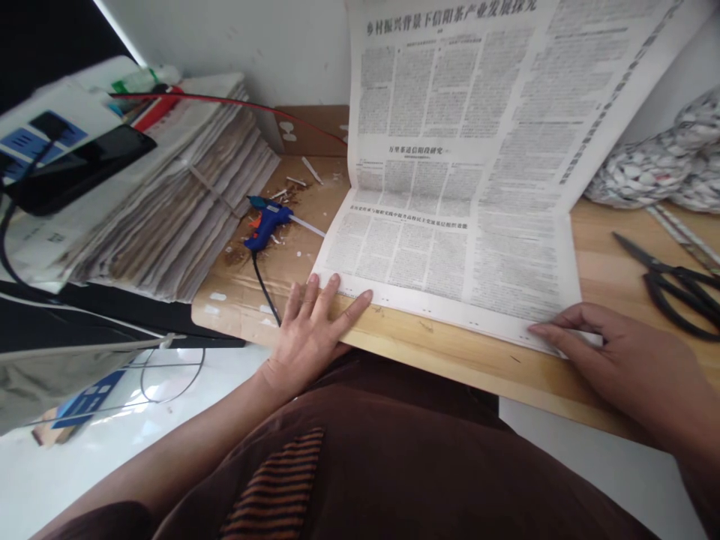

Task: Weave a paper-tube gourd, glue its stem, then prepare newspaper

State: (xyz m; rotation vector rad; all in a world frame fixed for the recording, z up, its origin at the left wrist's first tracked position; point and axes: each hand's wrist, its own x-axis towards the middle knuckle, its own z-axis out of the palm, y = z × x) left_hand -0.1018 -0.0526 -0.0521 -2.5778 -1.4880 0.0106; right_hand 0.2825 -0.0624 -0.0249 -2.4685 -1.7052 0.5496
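A large newspaper sheet [416,247] lies on the wooden table, its upper part rising against the wall with a bend across the middle. My left hand [315,326] is spread at the sheet's lower left corner, fingertips resting on its edge, palm at the table's front edge. At the lower right corner, my right hand [607,345] pinches the newspaper's edge between thumb and index finger. Left of the sheet, a blue glue gun [267,225] with a glue stick in its back lies on brown cardboard [230,289].
A tall stack of newspapers [169,225] stands at the left, with a black phone-like object [84,169] on top. Black scissors [675,281] lie at the right. Behind them are woven paper coils [641,172] and thin paper rods [683,232]. A black cord runs from the glue gun.
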